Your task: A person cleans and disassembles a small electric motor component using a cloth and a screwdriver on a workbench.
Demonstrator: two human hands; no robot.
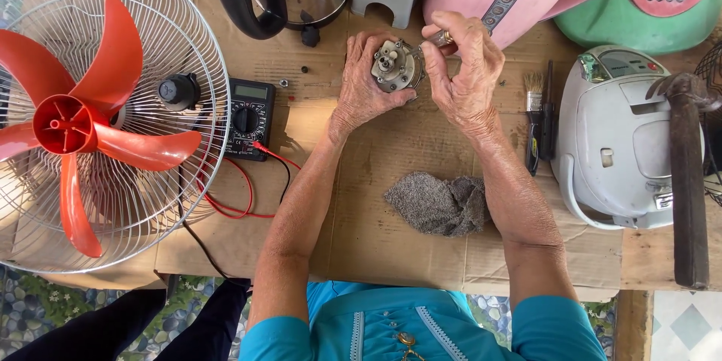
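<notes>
My left hand (365, 79) grips a small round metal motor (394, 66) with a short shaft facing up, held just above the cardboard-covered table (376, 241). My right hand (468, 68) is closed on a thin tool with a brass-coloured collar (442, 37), its tip touching the motor's right edge. A grey crumpled cloth (440, 204) lies on the cardboard below both hands.
A wire fan guard (188, 68) with a red blade (83, 124) fills the left. A black multimeter (250, 116) with red and black leads sits beside it. A paintbrush (533, 116), a white appliance (617, 135) and a hammer (688, 180) lie right; kettles and housings line the back.
</notes>
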